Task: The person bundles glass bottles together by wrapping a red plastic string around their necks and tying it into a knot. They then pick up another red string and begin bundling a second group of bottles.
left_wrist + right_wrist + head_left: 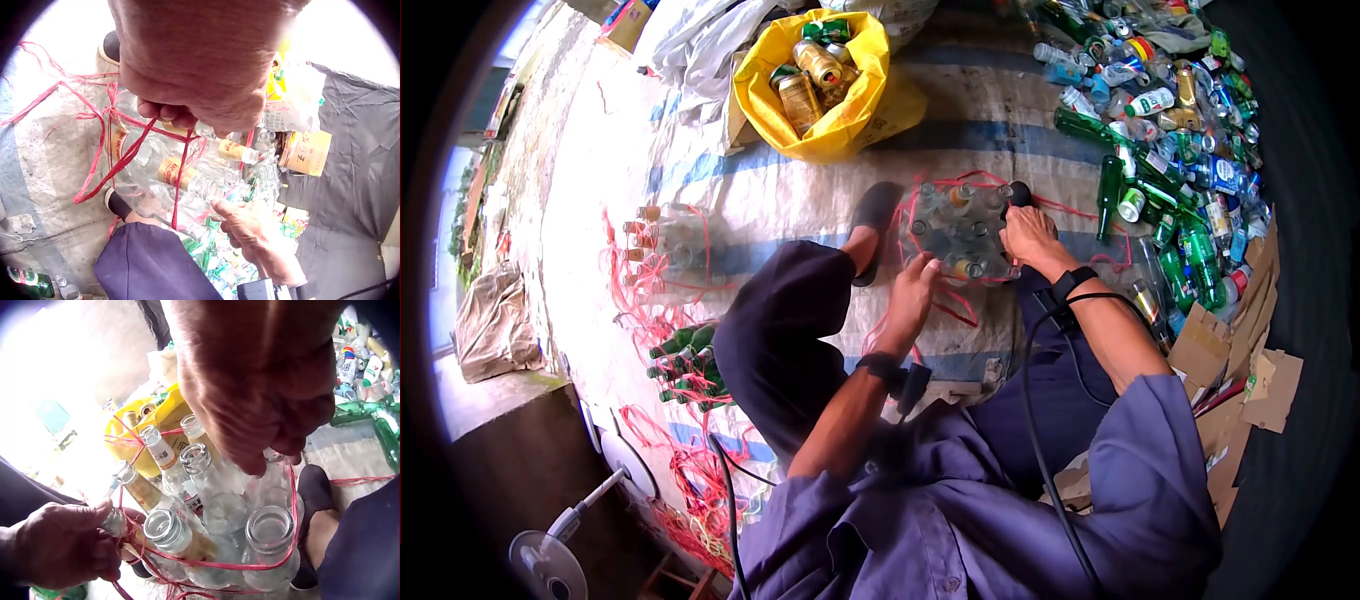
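Observation:
A bundle of upright clear glass bottles [945,235], some with gold labels, stands between the person's feet, circled by red string [231,567]. The left hand [912,295] is at the bundle's near left corner, fingers curled round a strand of red string [134,150] beside a bottle neck. On the opposite side, the right hand [1032,238] grips the top of a corner bottle, its fingers curled over the mouth. The string passes right beside those fingertips in the right wrist view. The palms of both hands are hidden.
A yellow sack [810,140] of cans stands beyond the bundle. At the right lies a heap of bottles and cans [1180,130], with cardboard [1270,390] nearer. Tied clear bottles [670,250], green bottles [690,365] and loose red string [700,470] lie left. A cable hangs along the right arm.

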`<state>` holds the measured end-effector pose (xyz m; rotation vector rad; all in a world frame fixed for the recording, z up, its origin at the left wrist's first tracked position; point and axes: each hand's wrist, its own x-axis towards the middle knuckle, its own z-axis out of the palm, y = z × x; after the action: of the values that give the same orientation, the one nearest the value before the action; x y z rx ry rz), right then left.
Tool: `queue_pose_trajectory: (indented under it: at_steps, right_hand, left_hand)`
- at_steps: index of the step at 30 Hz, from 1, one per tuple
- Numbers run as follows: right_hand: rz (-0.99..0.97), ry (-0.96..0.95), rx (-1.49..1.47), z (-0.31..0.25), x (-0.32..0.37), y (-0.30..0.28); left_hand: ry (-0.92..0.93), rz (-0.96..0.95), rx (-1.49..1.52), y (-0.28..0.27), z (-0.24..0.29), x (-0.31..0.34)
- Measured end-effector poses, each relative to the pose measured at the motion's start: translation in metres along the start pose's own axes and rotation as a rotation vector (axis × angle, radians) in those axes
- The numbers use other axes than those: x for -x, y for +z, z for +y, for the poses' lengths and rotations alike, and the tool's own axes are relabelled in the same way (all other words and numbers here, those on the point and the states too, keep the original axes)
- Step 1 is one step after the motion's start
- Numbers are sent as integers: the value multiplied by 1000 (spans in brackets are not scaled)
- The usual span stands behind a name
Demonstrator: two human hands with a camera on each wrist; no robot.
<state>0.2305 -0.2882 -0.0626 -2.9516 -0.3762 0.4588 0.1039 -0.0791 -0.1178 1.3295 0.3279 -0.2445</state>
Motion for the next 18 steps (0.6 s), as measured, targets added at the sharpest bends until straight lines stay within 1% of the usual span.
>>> queue_pose_trajectory:
  at_steps: [1,3,5,7,9,10,12,13,15,18]
  right_hand:
    - [-4,-1,0,1,-1,0]
    - [-122,4,-6,1,-4,-2]
    - [-141,-2,1,-1,-5,-5]
    - [-160,-7,10,-3,-3,-5]
    - [-38,-48,56,-6,0,-6]
    - [-37,-45,60,-6,1,-9]
    - [-104,86,-68,-5,2,-17]
    - [-101,84,-66,-4,0,-15]
    - [-199,207,-112,-4,-3,-11]
    - [-245,200,-130,-10,-1,-15]
  left_hand:
    - [-4,12,-18,1,0,0]
    - [-13,26,-35,0,5,2]
    - [-25,6,-94,0,12,4]
    - [-24,18,-104,-3,-1,-1]
    - [-15,25,-114,-3,-7,-3]
    - [-8,36,-76,-1,-7,-3]
    - [5,46,-36,0,-5,-4]
    - [-27,36,-71,-1,-4,-4]
    - [-60,32,-107,-2,-1,-3]
    - [-60,60,-99,1,-2,-1]
